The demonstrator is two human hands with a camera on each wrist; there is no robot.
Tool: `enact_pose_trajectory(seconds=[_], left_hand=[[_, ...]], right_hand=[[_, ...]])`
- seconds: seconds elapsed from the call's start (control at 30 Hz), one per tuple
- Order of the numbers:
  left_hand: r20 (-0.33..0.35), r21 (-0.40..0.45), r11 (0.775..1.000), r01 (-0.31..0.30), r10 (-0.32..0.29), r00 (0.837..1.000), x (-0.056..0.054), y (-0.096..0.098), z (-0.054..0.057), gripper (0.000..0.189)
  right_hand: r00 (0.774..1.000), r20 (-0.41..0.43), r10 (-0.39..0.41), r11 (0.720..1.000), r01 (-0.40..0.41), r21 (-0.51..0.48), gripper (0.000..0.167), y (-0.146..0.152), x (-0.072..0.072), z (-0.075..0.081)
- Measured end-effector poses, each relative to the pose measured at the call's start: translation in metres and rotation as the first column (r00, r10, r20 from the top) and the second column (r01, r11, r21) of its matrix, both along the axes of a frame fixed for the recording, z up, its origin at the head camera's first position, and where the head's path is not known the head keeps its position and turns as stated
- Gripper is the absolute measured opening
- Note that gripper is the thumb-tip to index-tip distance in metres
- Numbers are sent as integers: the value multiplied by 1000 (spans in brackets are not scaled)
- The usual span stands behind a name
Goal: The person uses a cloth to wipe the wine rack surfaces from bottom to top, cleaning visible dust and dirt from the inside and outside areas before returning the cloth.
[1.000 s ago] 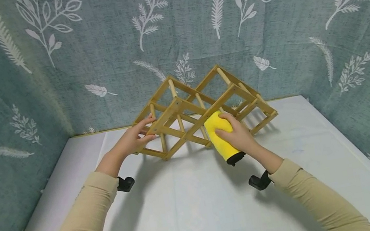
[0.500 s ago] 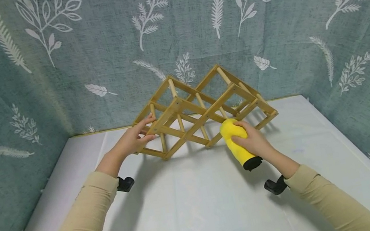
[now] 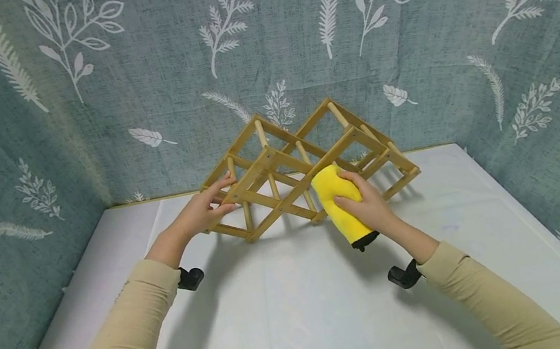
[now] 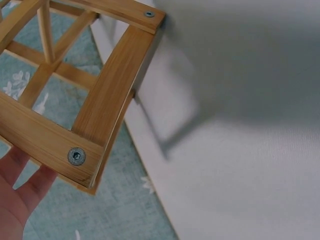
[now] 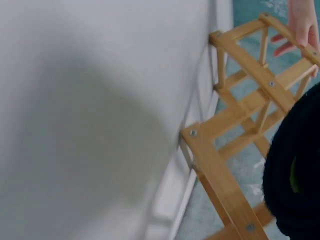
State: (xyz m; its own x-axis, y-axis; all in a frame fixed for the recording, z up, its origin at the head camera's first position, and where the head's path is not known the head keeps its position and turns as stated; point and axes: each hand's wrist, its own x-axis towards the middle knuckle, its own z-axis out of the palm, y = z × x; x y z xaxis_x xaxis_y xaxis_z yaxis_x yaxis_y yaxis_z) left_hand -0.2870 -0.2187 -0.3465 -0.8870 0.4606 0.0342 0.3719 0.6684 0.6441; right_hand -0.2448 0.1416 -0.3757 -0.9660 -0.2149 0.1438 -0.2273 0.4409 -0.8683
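A folding lattice rack of light wooden slats and dowels [image 3: 270,156] stands at the back of the table. My left hand [image 3: 197,212] holds its left end, thumb in front and fingers reaching behind the slat. In the left wrist view, fingers [image 4: 37,187] show under a bolted corner of the rack [image 4: 112,90]. My right hand [image 3: 371,207] grips a rolled yellow cloth [image 3: 332,193] with a black edge, its upper end at the rack's front right slat. In the right wrist view the cloth's dark rolled end [image 5: 280,200] overlaps the rack [image 5: 220,175]; the right hand itself is hidden there.
The white tabletop [image 3: 304,318] spreads in front of the rack. Green leaf-patterned fabric [image 3: 159,52] walls the back and both sides, with the back one close behind the rack. Black wrist mounts [image 3: 404,276] stick out beneath both wrists.
My right hand with the yellow cloth moved down and right along the front slat, then back up and left. The left hand and rack have stayed put.
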Motion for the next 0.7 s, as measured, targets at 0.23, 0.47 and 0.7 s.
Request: enact_pose_trajectory(seconds=[0.23,0.47,0.7], left_hand=[[1,-1,1000,-6,6,1000,-1,-2,0,61],[7,5,1000,-13,13,1000,0,-5,0,61],[8,8,1000,2,-2,1000,-1,-2,-1,61]], right_hand=[[998,63,-4,995,-2,95,61,29,17,-4],[989,128,-74,968,40,247,67,58,11,-22],[967,211,-144,946,72,316,65,70,-7,-38]])
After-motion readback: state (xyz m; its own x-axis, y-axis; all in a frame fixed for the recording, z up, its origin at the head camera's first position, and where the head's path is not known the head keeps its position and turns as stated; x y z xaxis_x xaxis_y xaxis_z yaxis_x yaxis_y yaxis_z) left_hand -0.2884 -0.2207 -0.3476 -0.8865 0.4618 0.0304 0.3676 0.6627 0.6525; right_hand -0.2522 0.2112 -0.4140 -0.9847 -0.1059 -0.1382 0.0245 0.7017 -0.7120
